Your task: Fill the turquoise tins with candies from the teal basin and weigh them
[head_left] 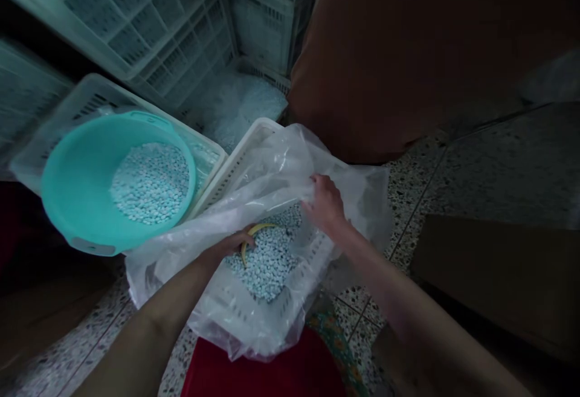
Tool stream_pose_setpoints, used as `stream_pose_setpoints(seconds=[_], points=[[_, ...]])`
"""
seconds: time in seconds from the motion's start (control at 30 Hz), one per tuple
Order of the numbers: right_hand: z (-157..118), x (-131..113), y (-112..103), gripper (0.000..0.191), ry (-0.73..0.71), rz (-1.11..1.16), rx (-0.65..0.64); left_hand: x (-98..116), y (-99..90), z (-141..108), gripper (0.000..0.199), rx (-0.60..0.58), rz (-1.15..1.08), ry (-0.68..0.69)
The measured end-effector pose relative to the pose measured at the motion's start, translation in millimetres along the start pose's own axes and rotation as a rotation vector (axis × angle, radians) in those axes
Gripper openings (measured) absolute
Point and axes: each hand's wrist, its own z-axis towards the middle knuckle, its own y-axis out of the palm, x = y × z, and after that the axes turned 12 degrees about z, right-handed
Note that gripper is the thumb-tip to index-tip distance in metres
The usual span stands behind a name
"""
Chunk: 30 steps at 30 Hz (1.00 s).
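My left hand (240,241) is closed on the rim of a yellow bowl (246,252), which is partly sunk in small pale pellets (269,264). These pellets lie inside a clear plastic bag (226,318) that lines a white crate (249,143). On the bag's far right side, my right hand (325,203) is closed on the plastic. Left of the bag, a turquoise basin (81,185) holds a heap of similar pellets (151,183). The bowl's inside is mostly hidden.
The basin rests on another white crate (212,161). Stacked white crates (158,22) stand behind, beside a bag of pale material (249,104). A large brown sack (385,64) is at the upper right, a dark box (493,276) at the right. Speckled floor tiles (412,185) show between them.
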Motion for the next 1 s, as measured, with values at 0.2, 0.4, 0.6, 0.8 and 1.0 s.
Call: stream_pose_setpoints(seconds=[0.2,0.4,0.6,0.8,1.0], points=[[33,-48,-2,0.038,-0.043,0.027,-0.007,-1,-13.4,-17,0.076,-0.045,-0.417,-0.072],[64,-98,5,0.040,-0.076,-0.099,-0.049,21,-3.1,-32,0.079,0.036,-0.406,0.033],[80,-119,18,0.043,-0.073,-0.152,-0.201,52,23.2,-95,0.071,0.091,-0.511,0.088],[73,-124,23,0.027,-0.047,-0.149,-0.291,95,38.2,-191,0.067,0.151,-0.689,0.057],[57,-134,22,0.021,-0.001,-0.136,-0.282,130,1.7,-291,0.061,0.422,-0.612,0.077]])
